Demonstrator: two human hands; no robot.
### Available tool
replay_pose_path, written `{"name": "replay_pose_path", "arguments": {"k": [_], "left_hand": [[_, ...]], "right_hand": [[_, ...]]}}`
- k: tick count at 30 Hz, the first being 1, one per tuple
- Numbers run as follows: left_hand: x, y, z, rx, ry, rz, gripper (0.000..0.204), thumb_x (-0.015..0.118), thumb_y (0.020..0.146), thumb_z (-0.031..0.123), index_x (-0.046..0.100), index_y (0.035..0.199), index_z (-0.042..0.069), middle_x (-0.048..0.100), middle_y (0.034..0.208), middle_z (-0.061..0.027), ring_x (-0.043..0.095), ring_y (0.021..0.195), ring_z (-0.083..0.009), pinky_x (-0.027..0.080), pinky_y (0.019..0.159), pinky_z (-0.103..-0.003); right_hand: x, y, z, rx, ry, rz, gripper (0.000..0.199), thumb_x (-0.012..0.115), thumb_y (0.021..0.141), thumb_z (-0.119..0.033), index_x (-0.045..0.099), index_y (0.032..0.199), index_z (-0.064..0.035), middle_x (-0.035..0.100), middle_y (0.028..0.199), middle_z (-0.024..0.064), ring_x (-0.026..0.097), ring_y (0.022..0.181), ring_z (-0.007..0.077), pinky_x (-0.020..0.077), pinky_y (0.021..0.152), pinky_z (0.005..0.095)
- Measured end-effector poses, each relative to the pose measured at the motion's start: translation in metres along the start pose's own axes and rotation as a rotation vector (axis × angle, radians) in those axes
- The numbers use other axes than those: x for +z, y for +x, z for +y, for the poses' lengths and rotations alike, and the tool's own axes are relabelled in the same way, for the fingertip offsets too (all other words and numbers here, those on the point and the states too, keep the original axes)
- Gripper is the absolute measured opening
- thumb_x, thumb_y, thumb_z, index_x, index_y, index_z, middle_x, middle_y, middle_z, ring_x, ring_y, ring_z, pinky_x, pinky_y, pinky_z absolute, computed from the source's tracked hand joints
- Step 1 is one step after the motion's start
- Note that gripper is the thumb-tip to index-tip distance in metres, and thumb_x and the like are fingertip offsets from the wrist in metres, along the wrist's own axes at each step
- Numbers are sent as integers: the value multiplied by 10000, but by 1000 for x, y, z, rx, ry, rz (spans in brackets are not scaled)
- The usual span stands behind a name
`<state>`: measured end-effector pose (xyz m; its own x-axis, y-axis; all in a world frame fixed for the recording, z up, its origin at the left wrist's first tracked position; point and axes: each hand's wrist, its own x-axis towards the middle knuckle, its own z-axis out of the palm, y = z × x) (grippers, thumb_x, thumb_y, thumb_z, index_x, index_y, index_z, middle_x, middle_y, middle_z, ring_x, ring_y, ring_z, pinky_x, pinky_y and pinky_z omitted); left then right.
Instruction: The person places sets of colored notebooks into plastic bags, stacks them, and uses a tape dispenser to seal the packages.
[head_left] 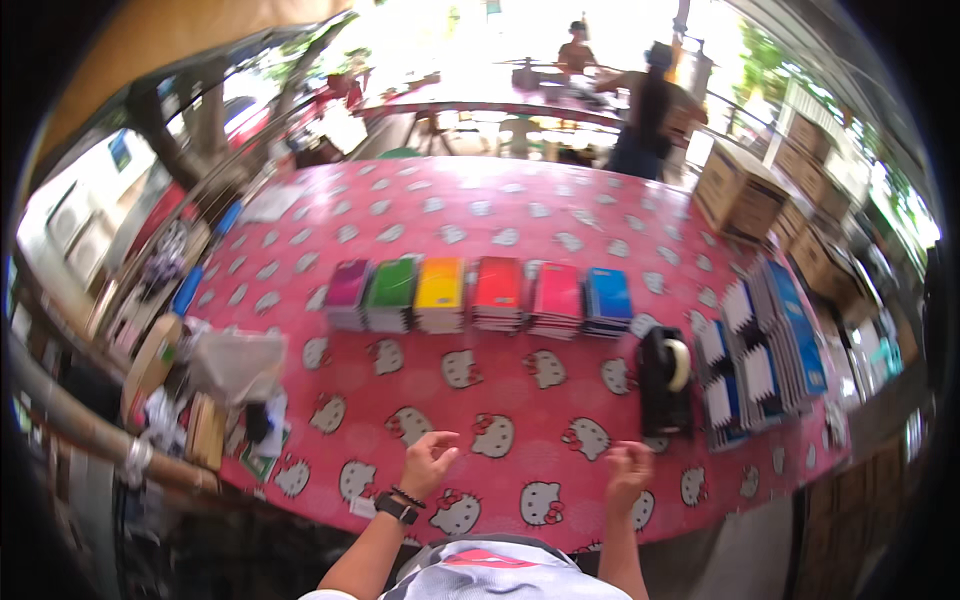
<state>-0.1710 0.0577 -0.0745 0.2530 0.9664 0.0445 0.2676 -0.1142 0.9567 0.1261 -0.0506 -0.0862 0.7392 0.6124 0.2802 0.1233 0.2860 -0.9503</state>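
My left hand (430, 466), with a dark watch and a bracelet on its wrist, hovers over the near part of the table, fingers apart and nothing in them. To its right is my right hand (628, 474), its fingers curled together; no object shows in them. Beyond both hands stands a row of small notebook stacks: purple (348, 294), green (391, 293), yellow (440, 292), red (497, 291), pink (556, 297) and blue (607, 298). Nearest my right hand is a black tape dispenser (664, 390) with a pale roll.
Stacked blue-and-white notebooks (765, 345) crowd the table's right side. A cardboard box (738, 190) sits at the far right corner. Plastic wrapping (238, 365) and clutter lie at the left edge. The pink patterned tablecloth (500, 400) covers the table. Two people are beyond it.
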Motion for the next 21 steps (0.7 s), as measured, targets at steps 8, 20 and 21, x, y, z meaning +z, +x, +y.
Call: {"name": "replay_pose_path", "arguments": {"k": [8, 20, 21], "left_hand": [[-27, -35, -34, 23, -51, 86, 215, 635, 760, 83, 631, 970, 38, 629, 888, -76, 617, 794, -142, 501, 705, -265], [-26, -36, -43, 108, -190, 161, 319, 635, 757, 124, 577, 1048, 6, 620, 963, -143, 607, 919, -245, 482, 835, -333], [-24, -36, -46, 90, -226, 175, 323, 633, 760, 119, 576, 1057, 6, 623, 966, -136, 607, 919, -238, 481, 837, -329]], "right_hand": [[280, -13, -23, -367, -199, -1297, 124, 574, 808, -40, 629, 917, -21, 626, 827, 111, 593, 746, 231, 477, 697, 314], [544, -185, 18, -1366, -118, -1162, 202, 574, 742, -83, 619, 939, -89, 605, 964, 136, 548, 975, 287, 419, 857, 442], [553, -191, 18, -1222, -229, -1315, 164, 574, 747, -86, 619, 905, -85, 611, 925, 137, 562, 937, 294, 428, 837, 441]]}}
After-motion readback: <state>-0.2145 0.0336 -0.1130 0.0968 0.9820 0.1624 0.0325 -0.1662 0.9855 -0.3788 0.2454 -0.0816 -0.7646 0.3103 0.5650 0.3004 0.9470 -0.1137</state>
